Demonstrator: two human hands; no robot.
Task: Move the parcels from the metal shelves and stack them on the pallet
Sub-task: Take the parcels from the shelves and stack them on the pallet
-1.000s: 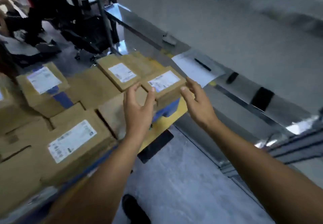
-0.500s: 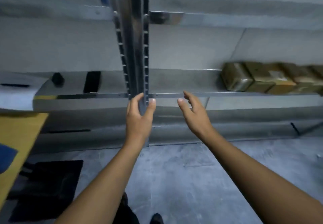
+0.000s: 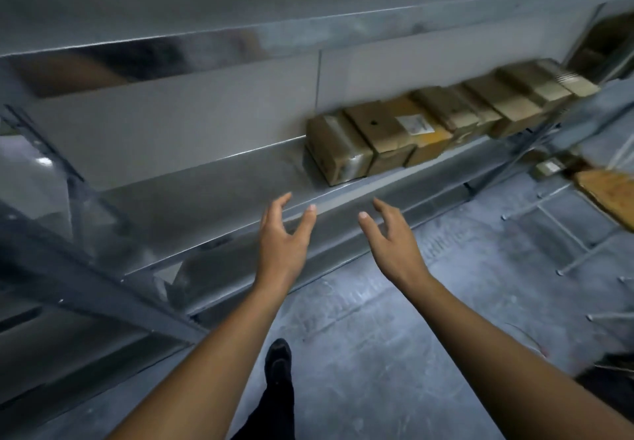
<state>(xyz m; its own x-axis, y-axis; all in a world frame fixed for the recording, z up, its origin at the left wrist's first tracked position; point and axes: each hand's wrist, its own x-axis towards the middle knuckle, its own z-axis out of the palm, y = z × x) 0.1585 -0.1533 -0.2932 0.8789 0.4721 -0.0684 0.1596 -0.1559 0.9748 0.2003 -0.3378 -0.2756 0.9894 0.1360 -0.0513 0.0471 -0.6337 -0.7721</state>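
A row of several brown cardboard parcels (image 3: 394, 137) sits on the metal shelf (image 3: 219, 192), running from the middle toward the upper right. The nearest parcel (image 3: 338, 151) has tape on its end. My left hand (image 3: 283, 237) and my right hand (image 3: 391, 237) are both held out in front of the shelf edge, palms facing each other, fingers loosely spread, holding nothing. Both hands are short of the nearest parcel, below and left of it. The pallet is not in view.
A slanted metal upright and brace (image 3: 68, 199) stand at the left. An upper shelf edge (image 3: 240, 38) runs overhead. A wooden board (image 3: 607, 196) and a wire rack (image 3: 566, 234) lie at the right. My dark shoe (image 3: 278, 357) is on the grey floor.
The view has swung right from the pallet stack to the shelf. The parcel row is nearer and more central. Both hands stay empty and raised, now spread slightly wider.
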